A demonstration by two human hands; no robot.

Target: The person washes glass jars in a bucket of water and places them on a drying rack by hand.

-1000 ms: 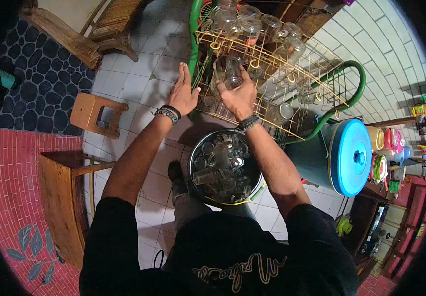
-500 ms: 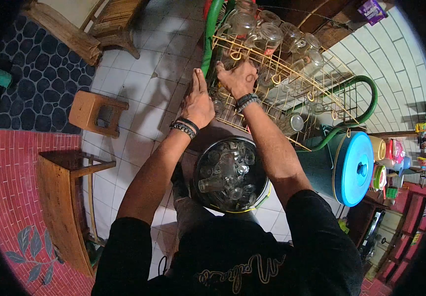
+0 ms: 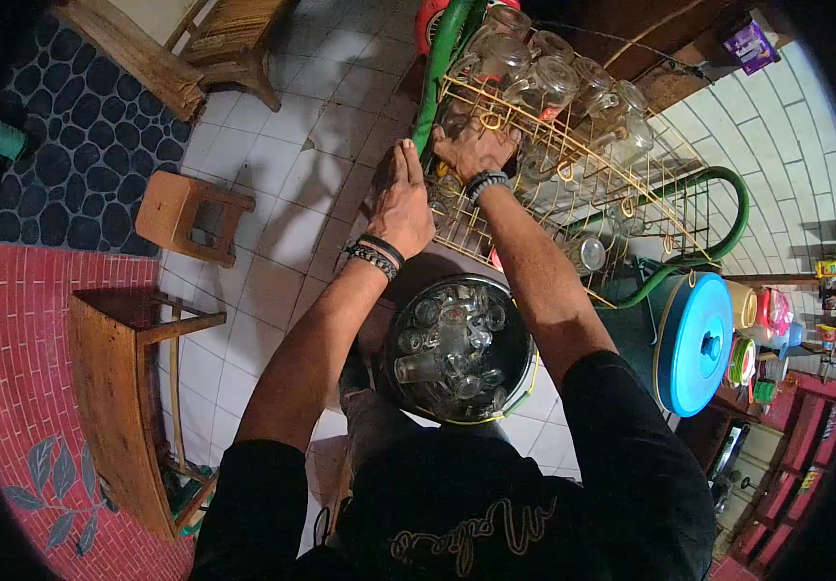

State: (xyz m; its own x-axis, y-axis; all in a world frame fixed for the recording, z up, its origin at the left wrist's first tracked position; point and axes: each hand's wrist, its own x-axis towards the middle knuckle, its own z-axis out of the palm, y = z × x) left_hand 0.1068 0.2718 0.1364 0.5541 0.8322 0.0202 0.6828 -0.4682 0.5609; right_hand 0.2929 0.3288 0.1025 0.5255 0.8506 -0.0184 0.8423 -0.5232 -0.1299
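Observation:
A wire dish rack [image 3: 582, 155] with a green tube frame [image 3: 447, 77] holds several upturned glass mugs [image 3: 553, 82] on its upper tier. My right hand [image 3: 481, 150] reaches into the rack beneath the upper wire edge. Its fingertips are hidden, so I cannot tell whether they hold a glass. Beside the green tube, at the rack's left end, my left hand [image 3: 403, 213] has its fingers stretched out straight; its thumb side is partly hidden. A clear glass [image 3: 587, 254] lies tilted in the lower tier. Below my hands, a black tub [image 3: 391, 373] contains several glasses [image 3: 452, 344].
A large bin with a blue lid [image 3: 694, 344] stands right of the tub. At left are a brown stool [image 3: 171, 218] and a wooden table [image 3: 122, 387]. A purple packet [image 3: 752, 46] hangs at the upper right, by the tiled wall [image 3: 776, 136].
The view has shifted slightly, moving the rack a little rightward in the picture. My right hand sits deeper among the rack's wires. My left hand stays beside the green tube.

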